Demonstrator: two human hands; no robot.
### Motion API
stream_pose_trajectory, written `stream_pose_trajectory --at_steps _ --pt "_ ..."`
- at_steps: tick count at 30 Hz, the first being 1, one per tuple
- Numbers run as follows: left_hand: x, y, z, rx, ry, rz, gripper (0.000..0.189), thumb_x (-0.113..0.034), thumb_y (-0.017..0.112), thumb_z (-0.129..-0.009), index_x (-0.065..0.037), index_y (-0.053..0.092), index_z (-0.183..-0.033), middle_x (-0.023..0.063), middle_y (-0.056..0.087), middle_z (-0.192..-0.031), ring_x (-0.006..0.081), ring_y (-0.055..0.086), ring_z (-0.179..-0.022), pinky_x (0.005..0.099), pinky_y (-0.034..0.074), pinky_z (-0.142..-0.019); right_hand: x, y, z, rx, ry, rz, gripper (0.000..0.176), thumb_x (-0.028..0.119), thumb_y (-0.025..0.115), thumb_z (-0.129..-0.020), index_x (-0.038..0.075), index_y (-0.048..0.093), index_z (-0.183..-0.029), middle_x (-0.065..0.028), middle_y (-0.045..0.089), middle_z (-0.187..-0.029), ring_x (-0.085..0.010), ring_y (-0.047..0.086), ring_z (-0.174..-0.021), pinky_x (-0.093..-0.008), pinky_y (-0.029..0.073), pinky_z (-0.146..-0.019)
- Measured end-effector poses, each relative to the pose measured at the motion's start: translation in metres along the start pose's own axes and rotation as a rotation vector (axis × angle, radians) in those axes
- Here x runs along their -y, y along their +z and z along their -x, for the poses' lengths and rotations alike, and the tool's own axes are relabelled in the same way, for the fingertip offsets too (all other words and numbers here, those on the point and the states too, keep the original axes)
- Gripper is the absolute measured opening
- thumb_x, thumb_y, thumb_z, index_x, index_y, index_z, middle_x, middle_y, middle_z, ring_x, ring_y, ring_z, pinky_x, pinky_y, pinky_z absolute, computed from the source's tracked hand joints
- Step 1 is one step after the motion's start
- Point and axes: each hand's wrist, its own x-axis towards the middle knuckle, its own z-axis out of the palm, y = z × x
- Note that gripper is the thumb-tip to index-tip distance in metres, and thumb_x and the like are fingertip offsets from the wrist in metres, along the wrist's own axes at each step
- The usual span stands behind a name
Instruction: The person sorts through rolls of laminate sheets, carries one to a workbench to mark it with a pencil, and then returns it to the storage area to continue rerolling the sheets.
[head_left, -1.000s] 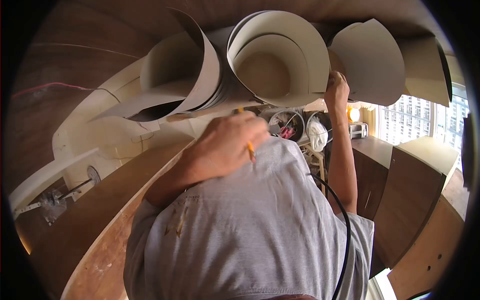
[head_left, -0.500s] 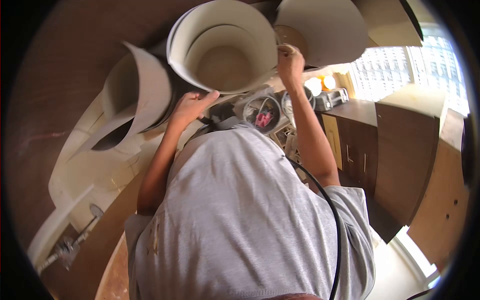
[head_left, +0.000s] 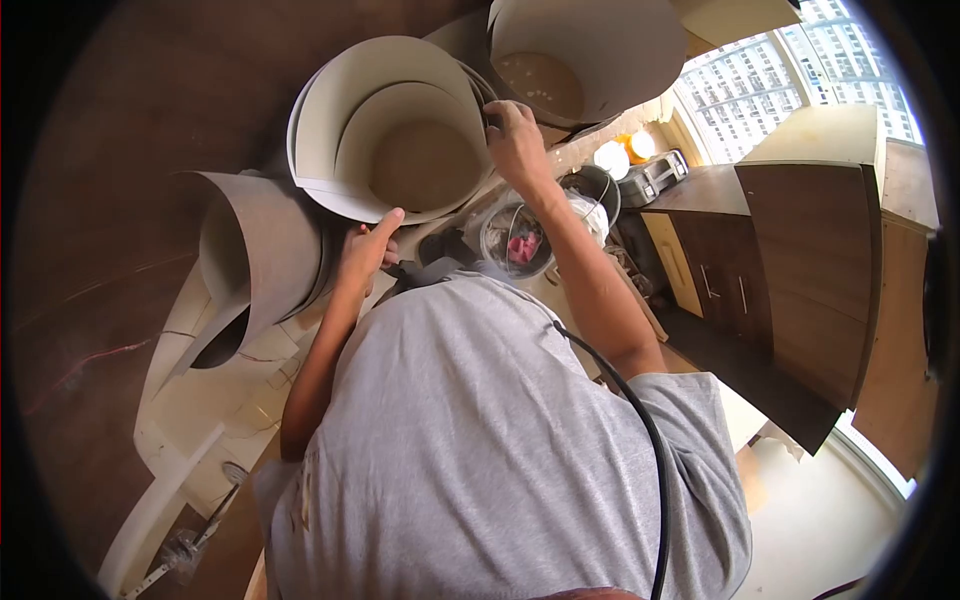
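Both hands are gripping the cream rolled sheet (head_left: pixel 330 120): the left hand (head_left: pixel 365 250) is pinching its lower rim and the right hand (head_left: pixel 517 140) is curling over its right edge. A second ago the left was holding a pencil at the chest (now out of sight), so the roll, standing between a grey roll (head_left: pixel 255 250) and an upper roll (head_left: pixel 610 50), is now getting both hands.
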Motion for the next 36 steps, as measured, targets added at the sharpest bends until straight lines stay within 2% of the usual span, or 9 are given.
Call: stream_pose_trajectory --at_steps 9,10,13,14,16,23,30,31,36 --pt "0.000 -0.007 -0.008 0.002 -0.050 -0.038 0.054 -0.058 0.079 -0.081 -0.006 0.069 -0.088 0.0018 0.060 -0.070 0.0117 0.056 -0.055 0.0285 0.044 -0.053 0.003 0.004 0.000 -0.017 -0.014 0.017 0.045 0.002 0.060 -0.088 0.004 0.059 -0.132 -0.0274 0.058 -0.136 -0.0458 0.057 -0.123 -0.0489 0.047 -0.104" --pt "0.001 -0.010 -0.012 0.021 -0.069 -0.088 0.059 -0.061 0.079 -0.080 -0.005 0.072 -0.094 0.0028 0.063 -0.073 0.0134 0.060 -0.060 0.0299 0.048 -0.056 -0.011 -0.001 -0.009 0.008 -0.156 0.021 0.042 0.000 0.059 -0.086 0.000 0.064 -0.128 -0.0271 0.066 -0.124 -0.0438 0.062 -0.117 -0.0458 0.049 -0.103" --pt "0.003 -0.012 -0.014 0.062 -0.086 -0.041 0.056 -0.059 0.080 -0.080 -0.006 0.071 -0.094 0.0021 0.063 -0.073 0.0126 0.060 -0.060 0.0292 0.050 -0.059 -0.014 -0.026 -0.031 0.244 -0.019 -0.175 0.034 0.000 0.058 -0.087 -0.001 0.072 -0.118 -0.0180 0.075 -0.105 -0.0242 0.071 -0.093 -0.0321 0.054 -0.085" --pt "0.002 -0.013 -0.015 0.092 -0.099 -0.021 0.055 -0.058 0.081 -0.080 -0.006 0.071 -0.094 0.0022 0.063 -0.074 0.0124 0.060 -0.060 0.0293 0.051 -0.059 -0.014 -0.027 -0.036 0.186 -0.073 -0.087 0.035 0.003 0.055 -0.082 0.002 0.077 -0.110 -0.0254 0.072 -0.108 -0.0398 0.068 -0.105 -0.0411 0.052 -0.096" --pt "0.004 -0.013 -0.014 0.069 -0.085 -0.015 0.054 -0.056 0.082 -0.080 -0.006 0.070 -0.096 0.0028 0.064 -0.075 0.0123 0.060 -0.060 0.0297 0.051 -0.058 0.025 -0.045 -0.038 0.385 0.237 -0.197 0.035 0.003 0.055 -0.082 0.002 0.077 -0.109 -0.0216 0.075 -0.094 -0.0344 0.072 -0.091 -0.0385 0.054 -0.087" --pt "0.005 -0.011 -0.008 0.031 -0.048 -0.011 0.052 -0.051 0.083 -0.081 -0.007 0.067 -0.106 0.0048 0.064 -0.082 0.0131 0.060 -0.059 0.0314 0.052 -0.057 -0.011 -0.021 -0.062 0.418 0.069 -0.081 0.046 0.000 0.046 -0.077 0.006 0.079 -0.107 -0.0162 0.069 -0.070 -0.0226 0.064 -0.054 -0.0378 0.053 -0.053" --pt "0.005 -0.013 -0.009 0.037 -0.052 -0.056 0.052 -0.050 0.083 -0.082 -0.008 0.066 -0.107 0.0032 0.063 -0.079 0.0121 0.059 -0.059 0.0296 0.052 -0.057 0.001 -0.019 -0.062 0.492 0.083 -0.094 0.041 0.000 0.048 -0.077 0.005 0.079 -0.104 -0.0179 0.072 -0.075 -0.0264 0.067 -0.055 -0.0392 0.054 -0.053" --pt "0.007 -0.012 -0.009 0.044 -0.056 -0.065 0.052 -0.050 0.083 -0.082 -0.008 0.066 -0.107 0.0032 0.063 -0.079 0.0121 0.059 -0.059 0.0296 0.052 -0.057 0.004 -0.021 -0.064 0.519 0.143 -0.024 0.028 0.005 0.056 -0.084 0.004 0.077 -0.103 -0.0150 0.073 -0.091 -0.0292 0.069 -0.072 -0.0384 0.056 -0.065" --pt "-0.003 -0.012 -0.005 0.063 -0.084 -0.039 0.048 -0.049 0.084 -0.081 -0.009 0.068 -0.102 0.0022 0.063 -0.077 0.0112 0.058 -0.060 0.0289 0.050 -0.057 -0.006 -0.021 -0.066 0.497 0.006 -0.070 0.023 0.010 0.060 -0.084 0.002 0.076 -0.100 -0.0126 0.071 -0.084 -0.0253 0.066 -0.072 -0.0371 0.054 -0.069"
